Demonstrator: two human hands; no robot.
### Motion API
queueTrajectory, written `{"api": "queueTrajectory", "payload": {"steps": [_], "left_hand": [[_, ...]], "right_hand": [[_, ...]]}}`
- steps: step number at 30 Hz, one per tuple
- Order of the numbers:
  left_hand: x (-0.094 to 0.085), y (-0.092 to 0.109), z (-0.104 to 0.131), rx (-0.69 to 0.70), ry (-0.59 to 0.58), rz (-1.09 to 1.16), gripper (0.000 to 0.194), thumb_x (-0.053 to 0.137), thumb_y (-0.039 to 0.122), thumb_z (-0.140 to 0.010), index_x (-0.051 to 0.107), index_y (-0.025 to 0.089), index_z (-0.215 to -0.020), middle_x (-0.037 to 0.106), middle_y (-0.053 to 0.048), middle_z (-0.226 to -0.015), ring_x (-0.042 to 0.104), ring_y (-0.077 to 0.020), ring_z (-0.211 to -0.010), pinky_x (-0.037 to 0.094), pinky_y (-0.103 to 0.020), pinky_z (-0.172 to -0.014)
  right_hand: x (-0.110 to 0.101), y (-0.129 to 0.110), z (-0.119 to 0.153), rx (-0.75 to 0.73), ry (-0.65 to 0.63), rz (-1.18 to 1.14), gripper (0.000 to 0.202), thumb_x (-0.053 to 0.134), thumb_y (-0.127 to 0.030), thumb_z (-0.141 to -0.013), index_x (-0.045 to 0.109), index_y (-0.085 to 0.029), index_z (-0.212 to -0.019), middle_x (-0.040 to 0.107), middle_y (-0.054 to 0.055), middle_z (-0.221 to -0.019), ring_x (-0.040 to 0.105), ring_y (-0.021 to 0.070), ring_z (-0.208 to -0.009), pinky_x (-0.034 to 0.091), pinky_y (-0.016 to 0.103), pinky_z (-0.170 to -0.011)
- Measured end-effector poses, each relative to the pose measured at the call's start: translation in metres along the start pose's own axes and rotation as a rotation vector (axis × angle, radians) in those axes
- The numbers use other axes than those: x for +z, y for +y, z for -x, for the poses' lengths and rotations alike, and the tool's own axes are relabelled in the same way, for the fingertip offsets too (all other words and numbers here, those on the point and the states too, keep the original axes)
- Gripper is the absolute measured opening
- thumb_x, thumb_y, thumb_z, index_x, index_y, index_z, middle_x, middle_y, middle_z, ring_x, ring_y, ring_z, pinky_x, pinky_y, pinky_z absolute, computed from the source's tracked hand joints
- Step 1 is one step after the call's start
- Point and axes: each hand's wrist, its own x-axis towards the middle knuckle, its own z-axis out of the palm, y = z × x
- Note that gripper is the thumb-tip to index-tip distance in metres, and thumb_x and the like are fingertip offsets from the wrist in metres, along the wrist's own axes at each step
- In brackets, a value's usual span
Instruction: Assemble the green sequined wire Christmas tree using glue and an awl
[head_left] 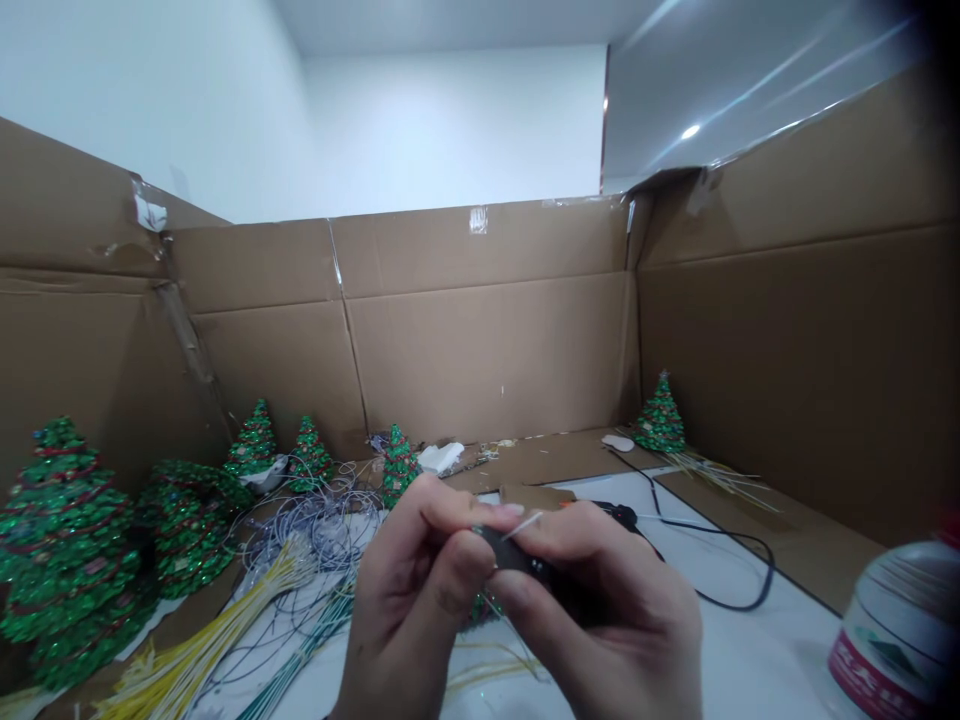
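In front of me, my left hand (pixel 424 590) and my right hand (pixel 607 610) are close together, fingers bent in pinches. Between their fingertips is a small dark flat piece (pixel 510 553), gripped from both sides; its kind is not clear. A short white wire end (pixel 523 524) sticks up by the right fingertips. Most of the dark piece is covered by fingers. Just below the hands, a bit of glittery green (pixel 480 607) shows, with thin yellow strands (pixel 495 668) lying on the white surface.
Glittery green Christmas trees (pixel 67 560) stand at the left, another tree (pixel 661 415) at the back right. Yellow wires (pixel 217 640), teal wires (pixel 307 640) and a pale wire tangle (pixel 322 525) lie left. A black cord (pixel 750 605) loops right, near a labelled jar (pixel 896 630). Cardboard walls (pixel 487 350) surround everything.
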Motion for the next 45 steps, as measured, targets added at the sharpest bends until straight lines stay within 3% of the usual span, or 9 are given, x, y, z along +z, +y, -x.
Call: {"api": "queueTrajectory", "payload": {"steps": [5,10,13,18,22,27,31,37,45], "left_hand": [[-0.008,0.006,-0.004,0.002,-0.002,-0.103,0.015,0.061,0.036,-0.080,0.065,0.022,-0.076,0.061,-0.002,-0.067,0.058,-0.0119,-0.062,0.049,-0.019,-0.056],[-0.004,0.009,-0.001,0.001,0.151,-0.141,0.022,0.064,0.042,-0.076,0.064,0.022,-0.083,0.056,0.000,-0.064,0.051,-0.0098,-0.055,0.042,-0.017,-0.048],[-0.002,0.007,-0.001,0.058,0.221,-0.135,0.024,0.062,0.045,-0.077,0.063,0.022,-0.084,0.047,0.002,-0.059,0.044,-0.0083,-0.053,0.038,-0.016,-0.047],[-0.003,0.005,-0.005,0.202,0.177,-0.159,0.027,0.051,0.047,-0.084,0.064,0.022,-0.086,0.034,0.005,-0.055,0.036,-0.0091,-0.053,0.039,-0.020,-0.052],[-0.003,0.007,-0.006,0.168,0.199,-0.266,0.019,0.057,0.039,-0.082,0.064,0.023,-0.090,0.040,0.004,-0.056,0.039,-0.0090,-0.054,0.039,-0.019,-0.052],[0.002,0.007,-0.004,0.088,0.272,-0.407,0.019,0.064,0.029,-0.076,0.064,0.022,-0.094,0.056,0.001,-0.067,0.052,-0.0113,-0.062,0.045,-0.019,-0.054],[0.007,0.008,-0.002,0.083,0.263,-0.422,0.015,0.066,0.025,-0.073,0.063,0.021,-0.088,0.066,-0.003,-0.081,0.062,-0.0148,-0.075,0.052,-0.022,-0.065],[0.010,0.011,-0.001,0.102,0.275,-0.422,0.011,0.066,0.021,-0.073,0.062,0.022,-0.083,0.064,0.001,-0.068,0.063,-0.0123,-0.065,0.053,-0.019,-0.061],[0.011,0.015,-0.001,0.126,0.275,-0.425,0.010,0.066,0.020,-0.074,0.062,0.022,-0.082,0.064,0.002,-0.066,0.063,-0.0106,-0.063,0.053,-0.016,-0.059]], "right_hand": [[-0.005,-0.005,-0.008,0.014,-0.045,-0.002,0.015,0.074,-0.024,-0.067,0.067,-0.023,-0.080,0.064,-0.001,-0.060,0.051,0.0100,-0.046,0.040,0.020,-0.040],[-0.005,-0.010,-0.008,0.084,-0.116,-0.098,0.020,0.075,-0.023,-0.067,0.069,-0.024,-0.086,0.064,0.000,-0.060,0.050,0.0095,-0.047,0.038,0.019,-0.041],[-0.004,-0.007,-0.010,0.208,-0.144,-0.282,0.018,0.074,-0.028,-0.069,0.067,-0.023,-0.085,0.064,-0.001,-0.063,0.049,0.0072,-0.045,0.037,0.017,-0.040],[-0.009,-0.001,-0.020,0.489,-0.215,-0.644,0.024,0.055,-0.044,-0.083,0.061,-0.022,-0.090,0.068,0.001,-0.080,0.035,0.0001,-0.033,0.027,0.013,-0.029],[-0.011,-0.004,-0.023,0.654,-0.180,-0.742,0.033,0.051,-0.050,-0.084,0.060,-0.018,-0.091,0.067,0.005,-0.079,0.036,0.0018,-0.037,0.024,0.012,-0.028],[-0.008,-0.013,-0.017,0.766,-0.228,-0.809,0.035,0.054,-0.052,-0.082,0.059,-0.019,-0.091,0.059,0.000,-0.057,0.031,0.0026,-0.033,0.018,0.012,-0.027],[-0.006,-0.015,-0.013,0.739,-0.261,-0.803,0.035,0.051,-0.054,-0.083,0.058,-0.020,-0.090,0.058,-0.002,-0.056,0.030,0.0011,-0.030,0.016,0.011,-0.029],[-0.008,-0.017,-0.011,0.717,-0.300,-0.695,0.038,0.051,-0.058,-0.081,0.058,-0.022,-0.091,0.057,0.000,-0.057,0.043,0.0065,-0.039,0.022,0.013,-0.031],[-0.006,-0.021,-0.010,0.767,-0.236,-0.729,0.037,0.055,-0.055,-0.079,0.062,-0.020,-0.089,0.057,0.001,-0.056,0.046,0.0076,-0.039,0.019,0.014,-0.029]]}}
